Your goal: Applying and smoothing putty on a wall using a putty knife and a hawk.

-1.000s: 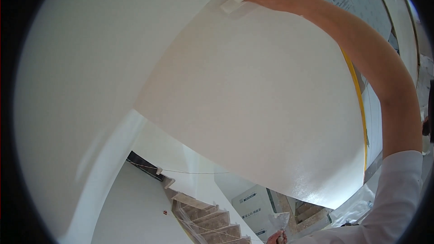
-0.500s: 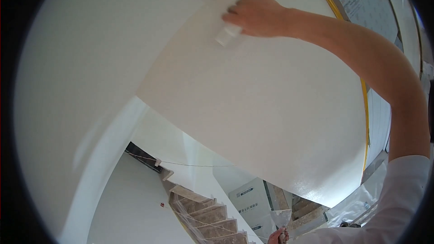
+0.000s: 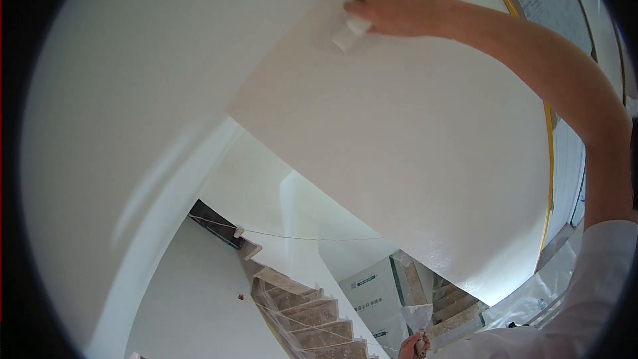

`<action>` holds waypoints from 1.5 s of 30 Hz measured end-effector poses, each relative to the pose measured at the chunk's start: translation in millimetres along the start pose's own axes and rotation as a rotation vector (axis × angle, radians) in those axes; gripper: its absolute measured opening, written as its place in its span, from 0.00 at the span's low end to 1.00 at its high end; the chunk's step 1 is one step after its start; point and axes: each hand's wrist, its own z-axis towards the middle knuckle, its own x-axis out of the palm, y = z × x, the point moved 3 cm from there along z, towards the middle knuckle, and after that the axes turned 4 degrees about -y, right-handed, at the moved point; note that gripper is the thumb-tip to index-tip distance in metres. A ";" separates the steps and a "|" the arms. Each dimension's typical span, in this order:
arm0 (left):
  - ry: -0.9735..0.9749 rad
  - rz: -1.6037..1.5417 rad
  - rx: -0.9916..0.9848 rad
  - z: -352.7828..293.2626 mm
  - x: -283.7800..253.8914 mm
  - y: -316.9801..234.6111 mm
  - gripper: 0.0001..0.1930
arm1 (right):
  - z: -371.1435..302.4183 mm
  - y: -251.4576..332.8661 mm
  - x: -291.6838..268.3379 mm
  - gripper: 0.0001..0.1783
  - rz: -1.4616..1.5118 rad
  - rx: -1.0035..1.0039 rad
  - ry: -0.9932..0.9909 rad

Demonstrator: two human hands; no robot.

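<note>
Reaching across from the right, my right hand (image 3: pixel 399 5) is high on a smooth off-white wall surface (image 3: pixel 392 133). Its fingers are closed around a small white block-like piece (image 3: pixel 347 34), which lies against or very near the surface; blur hides its exact kind. At the bottom of the picture, my left hand (image 3: pixel 413 346) grips a putty knife (image 3: pixel 417 317) by its handle. The wide, fan-shaped blade points upward, apart from the wall. Part of the left hand is cut off by the lower edge.
Yellow tape (image 3: pixel 549 159) borders the wall surface on the right, beside plastic sheeting (image 3: pixel 522 296). Below are dusty stairs (image 3: pixel 312 316) partly under clear film, a thin string (image 3: pixel 292 235) stretched across, and a pale printed board (image 3: pixel 372 292). A plain white wall (image 3: pixel 119 93) curves along the left.
The whole view has shifted, so the wall's corner appears higher and farther right. My right hand appears slightly up and right with the white piece. My left hand still holds the putty knife.
</note>
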 end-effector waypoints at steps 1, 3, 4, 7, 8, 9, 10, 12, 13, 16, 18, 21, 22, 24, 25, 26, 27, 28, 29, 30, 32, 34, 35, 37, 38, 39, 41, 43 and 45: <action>0.005 -0.004 0.001 -0.2 -0.7 1.4 0.13 | 14.4 5.8 -4.2 0.15 -0.001 -0.006 -0.001; -0.072 0.008 0.015 1.5 -9.0 -1.0 0.13 | 34.8 20.5 -3.1 0.16 0.018 -0.025 -0.044; -0.075 -0.001 0.021 -11.6 3.3 -6.4 0.13 | 35.9 35.6 -3.6 0.17 0.042 -0.029 -0.003; -0.238 0.170 0.150 -40.9 30.2 -25.9 0.12 | 14.5 53.9 -6.8 0.18 0.018 -0.184 0.130; -0.214 0.162 0.136 -34.9 18.2 -24.8 0.11 | 14.1 49.6 -0.6 0.17 -0.005 -0.138 0.177; -0.190 0.153 0.120 -28.3 7.6 -20.0 0.11 | 15.3 47.4 6.6 0.17 -0.005 -0.137 0.183; -0.163 0.137 0.115 -15.5 -5.5 -16.3 0.11 | 24.0 42.8 -0.8 0.16 0.020 -0.055 0.120; -0.110 0.105 0.101 10.0 -29.4 -2.1 0.11 | 45.3 46.9 0.1 0.13 0.018 -0.019 -0.014; -0.090 0.083 0.095 24.5 -46.8 4.0 0.10 | 53.4 62.3 5.4 0.13 0.027 -0.026 -0.020; -0.031 0.030 0.070 43.7 -84.4 24.9 0.10 | 55.7 110.2 -0.5 0.13 0.102 -0.034 0.034; 0.006 -0.004 0.058 42.1 -103.0 37.7 0.09 | 49.6 122.9 -6.6 0.12 0.092 -0.107 0.097; 0.039 -0.088 0.052 13.7 -52.2 14.1 0.07 | 42.7 93.3 -8.1 0.12 0.028 -0.128 0.138; 0.026 -0.096 0.063 17.5 -68.9 21.6 0.07 | 53.6 93.7 -9.0 0.11 0.062 -0.097 0.060; 0.065 -0.383 0.059 28.1 -101.4 35.1 0.07 | 64.8 104.9 -6.7 0.11 0.092 -0.073 0.044; 0.068 -0.373 0.044 29.2 -103.1 37.4 0.07 | 63.6 104.8 -6.2 0.11 0.096 -0.048 0.048; 0.048 -0.068 0.349 20.7 -94.6 31.9 0.07 | 58.4 112.6 -6.8 0.11 0.090 -0.043 0.068; 0.038 0.245 0.647 11.6 -82.9 25.7 0.07 | 49.5 125.0 -5.7 0.11 0.083 -0.072 0.124; 0.049 0.254 0.630 4.8 -75.3 13.8 0.07 | 41.1 131.6 -2.8 0.11 0.075 -0.100 0.175; 0.097 0.692 0.838 -7.7 -64.8 -6.4 0.07 | 29.7 127.5 -0.8 0.11 0.063 -0.090 0.195; 0.151 1.134 1.043 -16.2 -57.8 -16.0 0.08 | 15.4 116.3 1.0 0.12 0.102 -0.040 0.213; 0.054 0.603 0.645 17.5 -119.1 10.9 0.09 | -19.0 76.0 -3.0 0.15 0.255 0.119 -0.051; -0.064 0.082 0.201 10.1 -111.1 17.8 0.11 | -52.2 51.8 15.7 0.16 0.163 0.454 0.036; -0.156 0.123 0.208 -11.5 -70.5 7.3 0.12 | -76.7 36.7 16.8 0.18 0.031 0.773 0.102; -0.236 0.172 0.266 -31.2 -52.8 -6.3 0.13 | -83.9 60.6 23.9 0.20 0.005 0.790 -0.113; -0.179 0.565 0.470 -27.9 -60.4 -5.1 0.14 | -91.6 92.5 29.7 0.22 0.070 0.766 -0.122; -0.122 0.956 0.668 -27.8 -68.7 0.7 0.14 | -98.5 126.2 33.9 0.23 0.149 0.731 -0.049; -0.046 0.662 0.408 -2.0 -111.2 15.5 0.14 | -119.7 144.4 25.9 0.22 0.256 0.673 0.103; 0.029 0.372 0.137 7.4 -134.0 27.0 0.13 | -160.6 119.9 29.7 0.22 0.208 0.767 -0.010; 0.044 0.424 0.231 6.8 -135.9 34.2 0.13 | -180.6 51.5 27.1 0.24 0.008 1.175 -0.030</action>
